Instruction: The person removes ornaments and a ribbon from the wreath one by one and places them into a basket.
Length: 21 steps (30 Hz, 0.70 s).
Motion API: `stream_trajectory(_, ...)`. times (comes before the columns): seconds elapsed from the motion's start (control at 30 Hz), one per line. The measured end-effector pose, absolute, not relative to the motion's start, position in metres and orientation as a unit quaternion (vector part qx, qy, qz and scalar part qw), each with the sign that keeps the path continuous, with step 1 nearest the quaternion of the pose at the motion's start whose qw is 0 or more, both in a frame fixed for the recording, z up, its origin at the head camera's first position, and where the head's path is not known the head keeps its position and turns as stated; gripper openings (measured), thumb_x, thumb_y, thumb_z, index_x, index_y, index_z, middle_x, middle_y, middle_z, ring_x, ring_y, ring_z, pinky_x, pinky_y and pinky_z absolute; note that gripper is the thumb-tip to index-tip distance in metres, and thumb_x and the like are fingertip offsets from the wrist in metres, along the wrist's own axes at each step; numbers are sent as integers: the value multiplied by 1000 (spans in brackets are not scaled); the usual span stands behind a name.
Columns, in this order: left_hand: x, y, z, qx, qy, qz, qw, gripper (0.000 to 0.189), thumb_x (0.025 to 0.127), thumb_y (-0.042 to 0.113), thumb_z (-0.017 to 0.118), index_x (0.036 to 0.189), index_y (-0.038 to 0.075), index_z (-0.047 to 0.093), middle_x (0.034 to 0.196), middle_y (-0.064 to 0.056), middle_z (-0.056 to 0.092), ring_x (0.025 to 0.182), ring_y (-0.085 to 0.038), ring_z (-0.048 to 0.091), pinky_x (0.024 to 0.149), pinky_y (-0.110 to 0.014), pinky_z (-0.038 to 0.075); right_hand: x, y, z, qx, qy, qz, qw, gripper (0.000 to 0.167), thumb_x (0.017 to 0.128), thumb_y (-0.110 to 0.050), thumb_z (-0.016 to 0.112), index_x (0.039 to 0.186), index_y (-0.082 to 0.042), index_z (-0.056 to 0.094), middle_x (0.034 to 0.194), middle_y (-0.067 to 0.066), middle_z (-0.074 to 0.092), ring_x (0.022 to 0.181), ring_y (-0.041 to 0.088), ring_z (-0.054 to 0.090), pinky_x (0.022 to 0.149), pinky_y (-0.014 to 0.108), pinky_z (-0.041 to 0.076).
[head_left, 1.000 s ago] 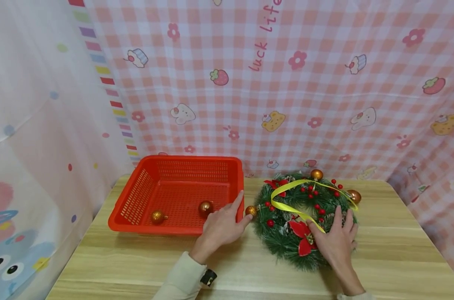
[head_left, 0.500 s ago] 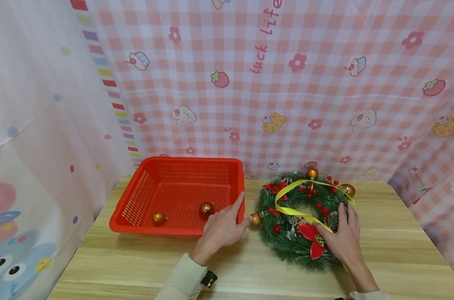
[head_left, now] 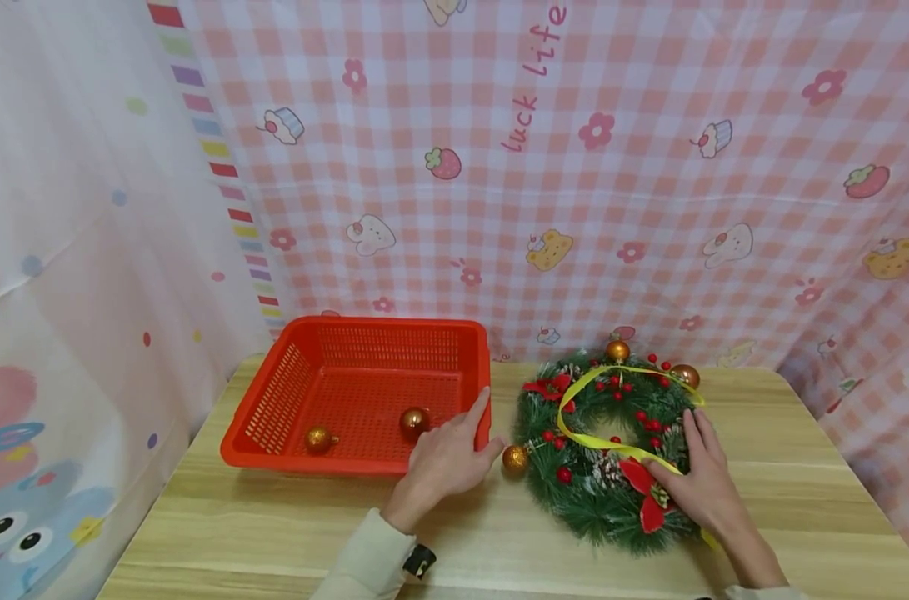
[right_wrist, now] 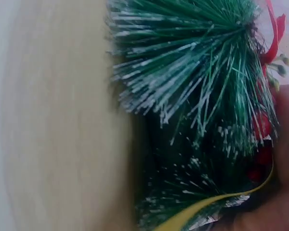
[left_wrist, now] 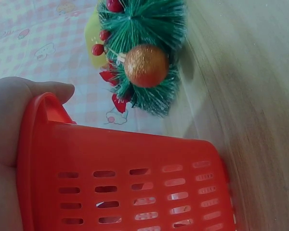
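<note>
A green wreath (head_left: 574,508) with red berries, red flowers and pine cones lies on the table at right. My right hand (head_left: 705,483) grips its right side, thumb by a red flower (head_left: 651,504) and fingers over the outer edge. A yellow ribbon (head_left: 585,437) loops over the wreath and runs past the thumb. Gold baubles hang at its rim: a glittery one (head_left: 516,460) at left, a shiny one (head_left: 617,351) at top, another (head_left: 684,377) at upper right. My left hand (head_left: 450,458) rests on the red basket's (head_left: 364,463) front right corner, thumb and index finger straight.
Inside the basket lie a glittery gold bauble (head_left: 319,439) and a shiny brownish one (head_left: 414,423). Behind the wooden table (head_left: 529,558) hangs a pink checked cloth (head_left: 499,208), with a white curtain (head_left: 87,208) on the left.
The wreath has turned counterclockwise in my right hand: its left bauble moved down, the front flower right, the top bauble left. My right hand shifted right. The left hand stayed at the basket.
</note>
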<state>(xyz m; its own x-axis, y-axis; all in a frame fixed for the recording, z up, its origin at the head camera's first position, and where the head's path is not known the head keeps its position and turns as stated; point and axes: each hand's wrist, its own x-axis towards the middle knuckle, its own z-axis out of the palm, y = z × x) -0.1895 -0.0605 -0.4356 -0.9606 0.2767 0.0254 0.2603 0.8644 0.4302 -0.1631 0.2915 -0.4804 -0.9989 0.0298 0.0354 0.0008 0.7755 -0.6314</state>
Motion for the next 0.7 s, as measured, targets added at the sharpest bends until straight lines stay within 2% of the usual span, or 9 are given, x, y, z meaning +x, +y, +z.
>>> stream_trajectory(0.17,-189,-60,-436,138,965,223,19,74,96,53,53,159,25,25,103,-9,67,70,-20,57,51,-30,39,-161,302,-479,29,-943,331,4,105,93,-42,66,157,-1,-5,163,25,-10,144,55,1,100,77,21)
stream_trajectory(0.4,-189,-61,-435,136,965,225,20,74,96,56,51,158,26,25,109,-10,68,68,-19,56,49,-29,39,-160,309,-472,67,-940,336,-13,103,92,-39,69,158,-1,0,163,26,-5,143,57,3,98,80,17)
stream_trajectory(0.53,-189,-60,-435,134,965,225,21,74,96,54,52,159,26,24,108,-11,67,63,-18,52,47,-30,38,-161,301,-462,41,-944,324,-38,101,94,-48,62,157,3,2,161,31,-4,142,59,3,98,80,14)
stream_trajectory(0.7,-189,-59,-436,128,966,225,23,73,96,54,52,159,28,23,111,-11,67,60,-17,49,46,-30,38,-164,286,-461,-8,-953,302,-34,102,96,-58,53,154,9,3,158,36,-6,140,61,2,102,77,14)
